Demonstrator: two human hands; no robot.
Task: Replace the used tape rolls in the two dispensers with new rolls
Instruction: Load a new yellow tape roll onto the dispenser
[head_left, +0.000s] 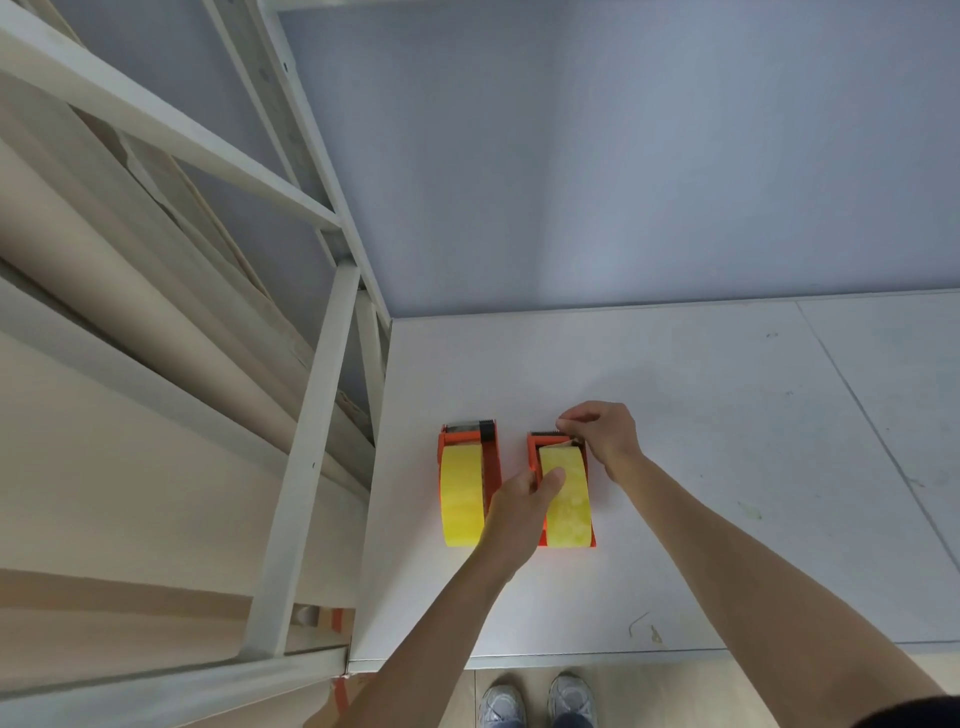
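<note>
Right orange dispenser holds a yellow tape roll; left hand grips the roll, right hand pinches the tape end at the cutter.

Glossy yellow tape rolls, orange dispensers probably plastic, matt white table, painted metal shelving

Head camera looks steeply down from above onto the white table, fairly near.
</note>
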